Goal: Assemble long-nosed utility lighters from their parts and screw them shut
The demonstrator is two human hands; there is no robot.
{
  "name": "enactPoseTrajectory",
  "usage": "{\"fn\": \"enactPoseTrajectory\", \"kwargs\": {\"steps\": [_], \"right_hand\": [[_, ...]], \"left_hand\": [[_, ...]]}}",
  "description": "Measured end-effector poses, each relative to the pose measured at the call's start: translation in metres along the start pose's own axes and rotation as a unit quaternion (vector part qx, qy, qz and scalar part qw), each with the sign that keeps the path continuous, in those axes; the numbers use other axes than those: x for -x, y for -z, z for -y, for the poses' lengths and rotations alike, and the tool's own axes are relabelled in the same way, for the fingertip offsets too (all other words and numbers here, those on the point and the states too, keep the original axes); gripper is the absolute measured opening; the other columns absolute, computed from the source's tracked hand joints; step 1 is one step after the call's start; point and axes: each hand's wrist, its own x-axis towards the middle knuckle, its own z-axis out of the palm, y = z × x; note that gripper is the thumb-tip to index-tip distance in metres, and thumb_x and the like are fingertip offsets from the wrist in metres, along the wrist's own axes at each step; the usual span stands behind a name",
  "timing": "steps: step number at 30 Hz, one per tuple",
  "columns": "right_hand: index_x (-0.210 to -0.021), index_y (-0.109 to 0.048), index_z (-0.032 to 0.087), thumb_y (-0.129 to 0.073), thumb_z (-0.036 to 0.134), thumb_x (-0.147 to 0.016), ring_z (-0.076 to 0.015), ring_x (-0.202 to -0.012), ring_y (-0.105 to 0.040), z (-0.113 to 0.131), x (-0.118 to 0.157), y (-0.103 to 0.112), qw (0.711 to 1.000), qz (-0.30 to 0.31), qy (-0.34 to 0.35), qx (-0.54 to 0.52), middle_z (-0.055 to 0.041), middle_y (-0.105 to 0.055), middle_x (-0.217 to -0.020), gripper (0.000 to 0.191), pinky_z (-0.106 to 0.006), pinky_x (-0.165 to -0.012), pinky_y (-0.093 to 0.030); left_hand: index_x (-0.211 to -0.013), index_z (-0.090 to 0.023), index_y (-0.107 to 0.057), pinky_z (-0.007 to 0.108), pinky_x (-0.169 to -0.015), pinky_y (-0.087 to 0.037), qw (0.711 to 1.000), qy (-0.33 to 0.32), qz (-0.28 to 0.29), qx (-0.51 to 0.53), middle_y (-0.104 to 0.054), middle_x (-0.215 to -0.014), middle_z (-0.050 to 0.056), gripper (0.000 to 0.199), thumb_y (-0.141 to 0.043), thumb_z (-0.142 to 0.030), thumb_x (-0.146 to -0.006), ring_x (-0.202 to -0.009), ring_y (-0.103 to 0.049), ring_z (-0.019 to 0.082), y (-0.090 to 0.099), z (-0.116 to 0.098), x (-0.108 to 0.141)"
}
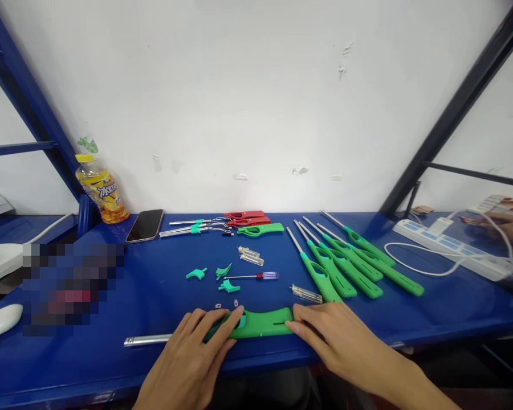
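A green lighter [263, 323] with a metal tube lies level near the front edge of the blue table, its tube pointing left. My left hand [192, 353] is closed round its trigger end, covering part of the trigger loop. At the handle's right end my right hand [333, 336] pinches the tip between thumb and fingers. Just behind the lighter are two tiny pink pieces [218, 306], several teal triggers [229, 286], a small screwdriver [267, 275] and a clear fuel tank [306, 294].
Several green lighters [346, 267] lie at the right, beside a white power strip [453, 247] with cables. Red handle shells [250, 221], metal tubes [179, 232] and clear tanks [251, 256] lie farther back. A phone [145, 225] and bottle [105, 193] stand at left; another person's hand [507, 228] shows far right.
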Motion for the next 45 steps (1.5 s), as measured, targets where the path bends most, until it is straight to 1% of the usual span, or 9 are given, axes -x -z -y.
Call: {"fn": "enactPoseTrajectory", "kwargs": {"steps": [5, 12, 19, 24, 29, 36, 39, 42, 45], "right_hand": [[-0.091, -0.054, 0.025, -0.033, 0.044, -0.117, -0.0225, -0.073, -0.067, -0.002, -0.002, 0.004, 0.999, 0.03, 0.031, 0.028, 0.0008, -0.069, -0.082, 0.039, -0.036, -0.064, -0.026], [-0.085, -0.054, 0.024, -0.038, 0.043, -0.116, -0.0215, -0.077, -0.066, -0.001, -0.01, 0.014, 0.997, 0.066, 0.037, 0.008, 0.0016, -0.07, -0.08, 0.04, -0.033, -0.066, -0.028], [-0.077, -0.05, 0.023, -0.05, 0.039, -0.111, -0.0188, -0.073, -0.064, 0.003, -0.016, 0.024, 0.994, 0.106, 0.001, -0.013, 0.0022, -0.066, -0.075, 0.038, -0.031, -0.063, -0.027], [-0.075, -0.051, 0.023, -0.053, 0.041, -0.111, -0.0186, -0.073, -0.064, 0.002, -0.019, 0.026, 0.995, 0.102, -0.006, -0.02, 0.0026, -0.065, -0.073, 0.04, -0.03, -0.064, -0.028], [-0.081, -0.057, 0.024, -0.048, 0.043, -0.113, -0.0215, -0.076, -0.067, 0.001, -0.014, 0.019, 0.997, 0.08, 0.014, 0.002, 0.002, -0.068, -0.076, 0.038, -0.031, -0.066, -0.032], [-0.096, -0.064, 0.025, -0.043, 0.041, -0.115, -0.0245, -0.083, -0.069, 0.001, -0.009, 0.012, 0.997, 0.06, 0.044, 0.015, 0.0012, -0.075, -0.089, 0.033, -0.034, -0.072, -0.037], [-0.095, -0.066, 0.026, -0.046, 0.038, -0.115, -0.0215, -0.082, -0.07, 0.001, -0.011, 0.02, 0.996, 0.07, 0.054, -0.016, 0.0033, -0.076, -0.089, 0.031, -0.031, -0.071, -0.037], [-0.085, -0.069, 0.026, -0.057, 0.052, -0.108, -0.0187, -0.068, -0.065, -0.002, -0.017, 0.036, 0.996, 0.07, 0.053, -0.017, 0.0039, -0.071, -0.073, 0.037, -0.029, -0.062, -0.031], [-0.083, -0.073, 0.026, -0.06, 0.06, -0.104, -0.0158, -0.058, -0.057, -0.005, -0.031, 0.055, 1.0, 0.0, 0.019, -0.023, 0.0042, -0.063, -0.061, 0.042, -0.028, -0.058, -0.031]], "left_hand": [[-0.165, -0.043, -0.036, 0.049, -0.084, -0.063, 0.998, -0.019, 0.042, -0.044, -0.072, -0.128, 0.006, 0.105, -0.036, 0.015, -0.077, -0.097, -0.07, 0.027, -0.004, 0.003, 0.001], [-0.169, -0.045, -0.016, 0.055, -0.099, -0.06, 0.993, -0.016, 0.105, -0.053, -0.054, -0.159, 0.005, 0.117, -0.035, 0.016, -0.071, -0.121, -0.068, 0.031, -0.015, 0.004, 0.012], [-0.166, -0.04, -0.034, 0.055, -0.102, -0.057, 0.996, -0.009, 0.081, 0.026, -0.059, -0.155, 0.004, 0.102, -0.039, 0.011, -0.078, -0.123, -0.066, 0.031, -0.008, -0.001, 0.004], [-0.149, -0.022, -0.056, 0.042, -0.105, -0.058, 0.993, -0.002, 0.018, 0.119, -0.067, -0.136, 0.012, 0.056, -0.048, -0.005, -0.097, -0.128, -0.062, 0.027, 0.012, -0.019, -0.019], [-0.123, -0.018, -0.068, 0.044, -0.1, -0.062, 0.989, 0.017, -0.039, 0.142, -0.07, -0.119, 0.012, 0.023, -0.054, -0.019, -0.105, -0.114, -0.069, 0.028, 0.002, -0.037, -0.029], [-0.097, -0.015, -0.067, 0.044, -0.083, -0.063, 0.982, 0.008, -0.083, 0.172, -0.071, -0.097, 0.008, 0.02, -0.051, -0.011, -0.106, -0.09, -0.07, 0.025, -0.021, -0.049, -0.048], [-0.105, -0.016, -0.066, 0.042, -0.087, -0.063, 0.978, 0.013, -0.067, 0.199, -0.073, -0.104, 0.008, 0.021, -0.046, -0.013, -0.109, -0.094, -0.072, 0.024, -0.024, -0.047, -0.051], [-0.111, -0.018, -0.066, 0.043, -0.092, -0.063, 0.976, 0.014, -0.048, 0.211, -0.074, -0.109, 0.007, 0.022, -0.045, -0.013, -0.109, -0.098, -0.073, 0.024, -0.026, -0.045, -0.049], [-0.118, -0.021, -0.066, 0.048, -0.095, -0.062, 0.977, 0.009, -0.013, 0.212, -0.074, -0.121, 0.007, 0.026, -0.047, -0.008, -0.107, -0.104, -0.073, 0.026, -0.026, -0.044, -0.047]]}}
